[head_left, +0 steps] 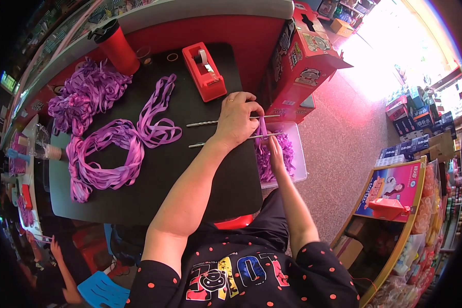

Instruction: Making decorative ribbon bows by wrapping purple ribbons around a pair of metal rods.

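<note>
Two thin metal rods (202,123) lie side by side and jut past the right edge of the black table. My left hand (235,121) rests over them, fingers curled and closed on a strip of purple ribbon (262,126) looped at the rods. Just below, my right hand (276,155) is edge-on beside the ribbon, its fingers together near the lower rod's end and seemingly pinching the strip; its far side is hidden. Beneath both hands stands a white plastic bin (300,172) holding many short purple ribbon pieces (286,154).
Coiled purple ribbon (113,154) and a larger ribbon heap (90,90) cover the left of the black table (190,179). At the back are a red tape dispenser (204,72) and red tumbler (119,49). A red carton (305,56) stands right. Another person's arm (64,269) shows lower left.
</note>
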The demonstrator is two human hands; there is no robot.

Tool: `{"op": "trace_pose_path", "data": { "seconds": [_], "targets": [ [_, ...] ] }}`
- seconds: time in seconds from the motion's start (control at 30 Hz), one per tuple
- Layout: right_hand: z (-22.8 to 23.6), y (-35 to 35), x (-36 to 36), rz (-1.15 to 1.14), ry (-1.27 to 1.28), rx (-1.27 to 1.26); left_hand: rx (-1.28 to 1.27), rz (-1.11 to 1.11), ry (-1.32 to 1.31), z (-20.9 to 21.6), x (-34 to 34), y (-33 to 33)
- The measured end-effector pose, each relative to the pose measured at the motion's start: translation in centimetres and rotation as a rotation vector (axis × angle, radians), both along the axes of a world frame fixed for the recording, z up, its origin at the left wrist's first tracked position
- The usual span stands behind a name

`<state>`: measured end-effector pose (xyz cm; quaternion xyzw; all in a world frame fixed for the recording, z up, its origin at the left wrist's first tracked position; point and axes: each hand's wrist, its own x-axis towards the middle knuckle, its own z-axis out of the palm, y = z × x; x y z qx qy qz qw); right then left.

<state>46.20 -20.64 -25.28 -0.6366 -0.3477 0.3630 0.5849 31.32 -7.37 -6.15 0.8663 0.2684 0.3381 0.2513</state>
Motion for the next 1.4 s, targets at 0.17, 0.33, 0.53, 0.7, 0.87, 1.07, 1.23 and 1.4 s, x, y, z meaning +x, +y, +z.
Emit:
{"op": "trace_pose_path", "data": {
  "seconds": [0.17, 0.33, 0.53, 0.7, 0.87, 1.07, 1.23, 1.4],
  "targets": [
    [6.1, -10.0, -6.0, -0.184, -0.221, 0.072, 0.008, -0.023, 0.009, 0.1, 0.3, 0.0],
    [12.4, -12.4, -9.2, -0.177, -0.346, 0.100, 0.004, -0.040, 0.030, -0.2, 0.0, 0.5],
    [14.7, -13.3, -9.4, -0.179, -0.345, 0.126, -0.003, -0.062, 0.047, -0.3, 0.0, 0.3],
    [16.5, -13.4, -9.9, -0.173, -0.216, 0.173, 0.011, -0.070, 0.036, -0.2, -0.3, 0.2],
    [17.9, -13.0, -10.0, -0.169, -0.180, 0.222, 0.000, -0.072, 0.039, -0.4, -0.2, 0.2],
    [22.4, -11.0, -9.1, -0.047, -0.493, 0.251, 0.020, -0.067, 0.018, -0.5, -0.2, 0.3],
    [24.5, -6.3, -5.9, 0.064, -0.426, 0.414, 0.021, -0.057, 0.033, -0.2, -0.2, 0.2],
    [27.1, 1.3, -2.9, 0.133, -0.170, 0.408, -0.010, -0.013, 0.042, -0.6, -0.3, 0.4]
  ]
}}
